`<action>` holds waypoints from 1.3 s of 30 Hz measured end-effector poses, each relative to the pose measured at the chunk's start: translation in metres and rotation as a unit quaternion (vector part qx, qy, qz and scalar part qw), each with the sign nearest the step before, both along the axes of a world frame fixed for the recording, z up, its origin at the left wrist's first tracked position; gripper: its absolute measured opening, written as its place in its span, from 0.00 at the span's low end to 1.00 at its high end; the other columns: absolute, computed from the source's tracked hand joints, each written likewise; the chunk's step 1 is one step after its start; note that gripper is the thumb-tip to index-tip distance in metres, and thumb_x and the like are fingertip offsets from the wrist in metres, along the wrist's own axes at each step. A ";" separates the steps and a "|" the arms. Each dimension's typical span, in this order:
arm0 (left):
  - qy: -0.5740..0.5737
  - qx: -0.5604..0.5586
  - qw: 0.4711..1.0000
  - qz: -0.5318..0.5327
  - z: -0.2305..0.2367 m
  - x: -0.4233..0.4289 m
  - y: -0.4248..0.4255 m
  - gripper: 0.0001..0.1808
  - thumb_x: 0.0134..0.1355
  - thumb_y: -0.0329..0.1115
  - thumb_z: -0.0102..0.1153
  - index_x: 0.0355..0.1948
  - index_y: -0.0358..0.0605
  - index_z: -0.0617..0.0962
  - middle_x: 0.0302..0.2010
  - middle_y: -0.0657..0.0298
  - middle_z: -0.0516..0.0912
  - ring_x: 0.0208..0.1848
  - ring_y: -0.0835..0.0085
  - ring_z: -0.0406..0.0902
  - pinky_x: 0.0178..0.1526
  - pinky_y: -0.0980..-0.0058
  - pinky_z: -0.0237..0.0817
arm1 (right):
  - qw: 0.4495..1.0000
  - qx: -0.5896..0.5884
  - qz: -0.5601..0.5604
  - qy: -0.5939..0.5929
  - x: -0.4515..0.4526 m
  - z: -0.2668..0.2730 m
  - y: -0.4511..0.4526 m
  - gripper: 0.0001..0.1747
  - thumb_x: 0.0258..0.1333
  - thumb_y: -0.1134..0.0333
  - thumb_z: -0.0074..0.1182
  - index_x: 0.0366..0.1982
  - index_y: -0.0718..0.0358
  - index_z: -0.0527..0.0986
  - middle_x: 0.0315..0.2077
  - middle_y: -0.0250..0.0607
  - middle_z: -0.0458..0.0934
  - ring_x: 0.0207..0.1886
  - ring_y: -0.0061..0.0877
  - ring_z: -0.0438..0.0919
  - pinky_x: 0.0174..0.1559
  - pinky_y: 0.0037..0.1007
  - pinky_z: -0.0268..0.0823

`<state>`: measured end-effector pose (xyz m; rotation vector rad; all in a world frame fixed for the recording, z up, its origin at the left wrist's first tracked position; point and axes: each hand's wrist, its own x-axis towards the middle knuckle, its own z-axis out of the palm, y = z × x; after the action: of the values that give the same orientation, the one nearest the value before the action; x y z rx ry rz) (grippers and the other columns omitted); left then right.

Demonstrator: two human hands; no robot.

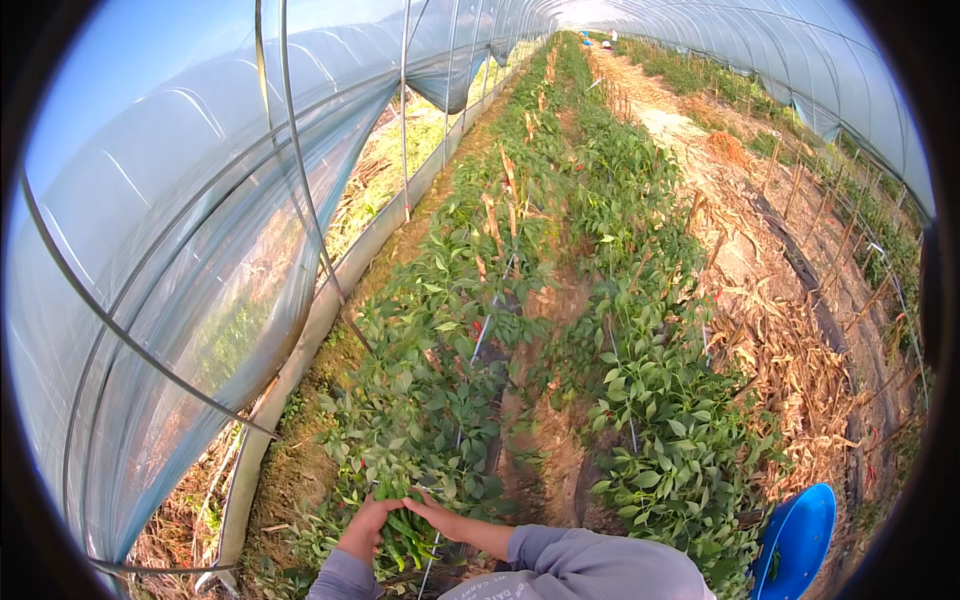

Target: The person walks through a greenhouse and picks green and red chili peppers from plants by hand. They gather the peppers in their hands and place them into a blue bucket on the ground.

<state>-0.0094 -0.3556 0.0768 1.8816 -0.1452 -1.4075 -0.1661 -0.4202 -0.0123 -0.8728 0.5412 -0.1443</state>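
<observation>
At the bottom of the view, my left hand (366, 523) and my right hand (437, 516) come together around a bunch of long green chili peppers (406, 537). The fingertips of both hands meet near the top of the bunch, and the peppers' tips hang down below. Leafy pepper plants (420, 405) stand directly beyond my hands, with a few red peppers (477, 328) among the leaves. A blue bucket (801, 541) sits at the lower right, away from my hands. Something small and green lies inside it.
Plastic film (187, 300) on curved metal poles (292, 127) forms the tunnel wall at left. A dirt furrow (551, 420) runs between two plant rows. Dry leaves (787, 360) cover the path at right. White strings and wooden stakes (510, 176) line the plants. A distant person (614, 35) is visible.
</observation>
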 end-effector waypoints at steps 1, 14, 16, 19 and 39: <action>-0.001 0.010 1.000 -0.006 -0.002 -0.001 -0.002 0.12 0.64 0.32 0.63 0.48 0.41 0.81 0.34 0.57 0.87 0.30 0.60 0.87 0.24 0.54 0.78 | 1.000 0.017 -0.006 0.013 -0.003 -0.003 0.002 0.63 0.63 0.26 0.52 0.81 0.57 0.40 0.78 0.53 0.47 0.80 0.43 0.49 0.76 0.46 0.48; -0.108 0.063 0.975 -0.183 -0.020 -0.038 -0.053 0.49 0.56 0.40 0.72 0.71 0.25 0.61 0.55 0.44 0.84 0.49 0.54 0.86 0.43 0.62 0.80 | 0.969 0.221 -0.103 -0.043 -0.044 -0.041 -0.005 0.54 0.61 0.33 0.61 0.77 0.53 0.56 0.70 0.37 0.67 0.70 0.27 0.69 0.67 0.35 0.66; -0.154 0.043 0.961 -0.227 -0.034 -0.038 -0.059 0.53 0.57 0.44 0.72 0.73 0.23 0.59 0.60 0.41 0.82 0.57 0.52 0.83 0.55 0.63 0.76 | 0.966 0.218 -0.123 -0.067 -0.049 -0.041 -0.007 0.54 0.61 0.34 0.62 0.77 0.53 0.55 0.69 0.37 0.67 0.70 0.27 0.69 0.66 0.35 0.67; -0.224 0.039 0.922 -0.314 -0.041 -0.041 -0.071 0.59 0.58 0.54 0.70 0.76 0.23 0.56 0.67 0.37 0.76 0.69 0.50 0.75 0.69 0.65 0.67 | 0.959 0.222 -0.154 -0.083 -0.058 -0.031 -0.010 0.55 0.62 0.35 0.62 0.78 0.53 0.53 0.71 0.37 0.66 0.71 0.27 0.69 0.65 0.35 0.68; -0.405 -0.115 0.856 -0.299 0.069 -0.185 -0.151 0.55 0.63 0.59 0.66 0.81 0.61 0.48 0.70 0.39 0.70 0.73 0.42 0.61 0.73 0.49 0.54 | 0.892 0.188 -0.356 -0.206 -0.132 0.060 -0.075 0.60 0.62 0.56 0.71 0.81 0.36 0.40 0.70 0.35 0.64 0.67 0.30 0.71 0.53 0.31 0.67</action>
<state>-0.1943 -0.5063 0.1453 2.1914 -1.3471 -0.7791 -0.2978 -0.4953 0.0473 -0.2138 0.4446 -0.8491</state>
